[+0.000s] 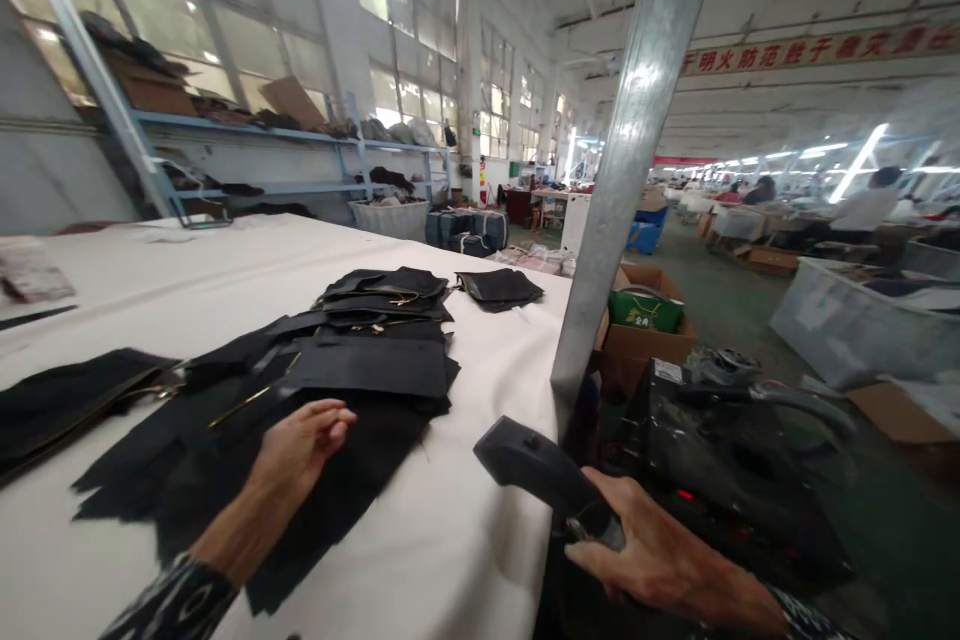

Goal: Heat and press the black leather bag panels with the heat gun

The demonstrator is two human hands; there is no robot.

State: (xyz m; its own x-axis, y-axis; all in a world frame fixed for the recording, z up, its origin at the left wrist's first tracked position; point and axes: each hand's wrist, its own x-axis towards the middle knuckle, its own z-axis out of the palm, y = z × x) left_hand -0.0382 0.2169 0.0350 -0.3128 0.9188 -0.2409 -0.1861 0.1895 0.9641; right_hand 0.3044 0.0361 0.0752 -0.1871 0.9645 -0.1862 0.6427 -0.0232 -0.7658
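My right hand is wrapped round a black hand-held nozzle. Its wide, flat head points left over the table's edge. My left hand hovers over or rests on black fabric pieces; contact is unclear. Its fingers are curled together, and nothing shows in them. Just beyond those fingers lies a smooth black panel. Behind it is a stack of black zippered pieces with gold zips. A smaller black bundle sits apart, near the far right corner of the white table.
More black zippered fabric lies at the left. A metal post rises beside the table's right edge. On the right, a black machine with a hose stands below table height, near a cardboard box and a large grey bin.
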